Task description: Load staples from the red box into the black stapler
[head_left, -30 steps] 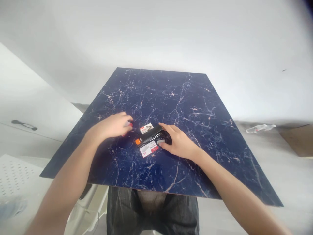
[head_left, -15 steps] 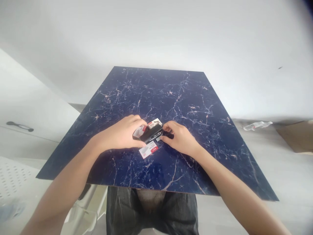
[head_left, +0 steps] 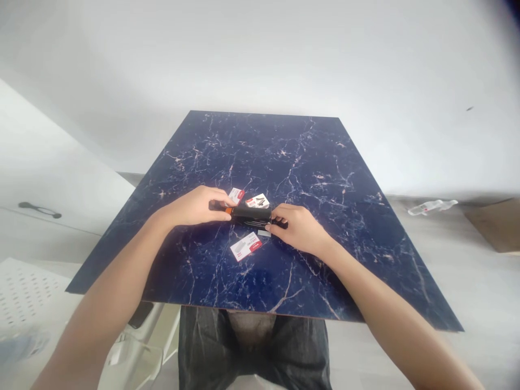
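Note:
A black stapler (head_left: 252,212) with an orange part at its left end is held level between my two hands, close above the table or resting on it. The fingers and thumb of my left hand (head_left: 203,206) pinch the orange end. My right hand (head_left: 298,226) grips the other end with curled fingers, which hide part of it. Just behind the stapler lie a small white box (head_left: 258,201) with a dark picture on it and a red-and-white box (head_left: 235,195). In front lies a white card-like pack (head_left: 246,246) with a red end.
The blue marbled table (head_left: 268,157) stands against a white wall. On the floor to the right are a clear plastic bottle (head_left: 433,206) and a cardboard box (head_left: 498,225). A white perforated seat (head_left: 28,292) is at the left.
The stapler has turned from a slant to nearly level, and its orange end now shows. My left hand has shifted back and left, uncovering the red-and-white box; my right hand stays nearly in place.

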A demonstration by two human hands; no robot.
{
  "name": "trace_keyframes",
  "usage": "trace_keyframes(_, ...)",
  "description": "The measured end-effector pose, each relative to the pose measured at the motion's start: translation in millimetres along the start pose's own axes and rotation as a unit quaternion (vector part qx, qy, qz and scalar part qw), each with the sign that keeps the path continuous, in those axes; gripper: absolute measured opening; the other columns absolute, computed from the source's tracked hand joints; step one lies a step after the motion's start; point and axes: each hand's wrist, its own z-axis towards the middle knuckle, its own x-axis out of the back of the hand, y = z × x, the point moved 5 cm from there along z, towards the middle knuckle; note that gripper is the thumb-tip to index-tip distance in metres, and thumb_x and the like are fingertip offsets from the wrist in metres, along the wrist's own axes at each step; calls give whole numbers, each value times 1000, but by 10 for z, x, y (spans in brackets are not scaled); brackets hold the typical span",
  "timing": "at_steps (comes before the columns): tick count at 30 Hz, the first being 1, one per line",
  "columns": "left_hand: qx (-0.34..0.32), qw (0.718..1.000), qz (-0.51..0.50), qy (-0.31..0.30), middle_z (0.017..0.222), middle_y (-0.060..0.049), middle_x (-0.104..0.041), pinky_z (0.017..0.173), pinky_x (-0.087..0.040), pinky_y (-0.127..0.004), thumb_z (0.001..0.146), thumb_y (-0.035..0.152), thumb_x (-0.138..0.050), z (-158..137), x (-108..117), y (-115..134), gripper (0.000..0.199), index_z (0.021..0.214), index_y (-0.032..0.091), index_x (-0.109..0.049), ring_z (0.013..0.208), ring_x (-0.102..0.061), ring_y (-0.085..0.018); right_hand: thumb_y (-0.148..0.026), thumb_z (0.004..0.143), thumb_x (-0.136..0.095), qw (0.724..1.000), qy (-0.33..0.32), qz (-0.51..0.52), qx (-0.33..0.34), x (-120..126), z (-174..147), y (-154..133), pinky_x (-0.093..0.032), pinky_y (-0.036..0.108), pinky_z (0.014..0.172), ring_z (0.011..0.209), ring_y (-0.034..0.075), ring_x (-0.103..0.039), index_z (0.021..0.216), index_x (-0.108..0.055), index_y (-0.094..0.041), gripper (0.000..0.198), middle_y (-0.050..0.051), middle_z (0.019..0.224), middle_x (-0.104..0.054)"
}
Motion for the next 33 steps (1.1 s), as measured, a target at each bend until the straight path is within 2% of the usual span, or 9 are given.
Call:
trace_keyframes(5,27,999,-26,-28,112,-5,-76,86,-52,-34,87,55,-76,13,-3,-112,38,114,28,-79,98,-70,-24,-23,91,-69,998,-27,-61,8,171,-31,47,-48,31,76,84,20,-69,95,-74,-22,7,2,93,-75)
trace_keyframes(9,42,998,-33,-41,112,-5,-76,85,-52,-34,86,53,-78,9,-15,-116,38,113,27,-79,97,-70,-24,-25,91,-67,993,-57,-100,-5,380,-65,226,-47,32,74,82,21,-70,90,-74,-25,7,1,93,-78)
trace_keyframes(13,52,997,-44,-44,109,-6,-76,85,-51,-35,84,55,-79,3,-18,-91,39,110,26,-79,94,-69,-24,-23,86,-72,995,-41,-85,-27,510,-80,281,-47,31,69,76,20,-70,82,-72,-25,5,0,85,-77)
trace_keyframes(17,58,996,-53,-50,103,-5,-76,82,-51,-34,83,53,-79,4,-26,-65,36,103,24,-78,91,-69,-23,-28,91,-72,998,-58,-20,18,382,-91,25,-42,27,60,57,13,-61,81,-73,-25,11,-5,63,-66)
trace_keyframes(19,54,996,-54,-53,102,-5,-76,82,-51,-34,83,52,-79,8,-27,-53,33,101,24,-77,91,-69,-23,-27,93,-71,996,-65,-22,62,238,-101,-123,-40,26,60,56,12,-58,87,-75,-24,7,-5,62,-65)
trace_keyframes(23,61,994,-59,-62,103,-4,-77,84,-51,-34,84,51,-79,13,-34,-55,32,101,24,-76,94,-71,-23,-24,98,-67,987,-58,-89,118,-28,-127,-199,-45,27,67,78,16,-69,96,-78,-25,11,2,91,-76)
trace_keyframes(26,63,994,-65,-63,102,-4,-77,85,-51,-34,83,50,-80,12,-35,-53,31,100,24,-76,94,-72,-24,-24,103,-60,984,-64,-100,134,-112,-144,-144,-51,29,74,91,18,-72,98,-79,-26,20,3,110,-77)
trace_keyframes(29,59,994,-67,-62,103,-4,-77,84,-51,-34,83,50,-79,8,-35,-49,31,100,24,-75,95,-72,-23,-22,104,-57,984,-58,-92,142,-110,-150,-130,-54,31,80,97,19,-74,100,-79,-26,22,3,118,-76)
trace_keyframes(33,62,994,-68,-66,104,-4,-77,84,-52,-35,84,52,-79,5,-41,-63,33,101,24,-75,96,-72,-24,-22,104,-59,984,-63,-83,143,-127,-147,-179,-56,32,85,103,21,-74,112,-77,-26,21,4,118,-77)
